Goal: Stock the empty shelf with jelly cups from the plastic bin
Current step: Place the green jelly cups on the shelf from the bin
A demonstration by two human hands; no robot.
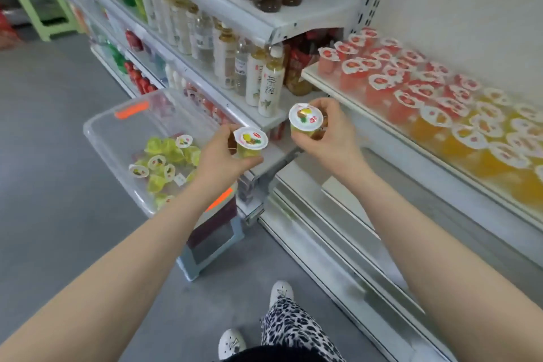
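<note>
Bare forearms [132,267] reach forward: left hand [217,156] grips 1 yellow jelly cup [250,142] with white printed lid; right hand [330,134] grips a 2nd cup [305,122]; lids up, cups near each other but apart. Left of them: clear plastic bin [100,126] holding more yellow cups [163,161]. Right: white shelf [379,123] carrying red and orange cups [411,88].

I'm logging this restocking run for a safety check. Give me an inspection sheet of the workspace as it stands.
Surface: shelf partly stocked, red jelly cups at the far end, orange jelly cups nearer.
Job's things: plastic bin holds some loose yellow jelly cups.
Clutter: nothing seen.
Hands: left hand grips a yellow cup; right hand grips a second yellow cup.
Cables: nothing seen.
Surroundings: bottled drinks on neighbouring shelves, green stool behind, grey floor.
</note>
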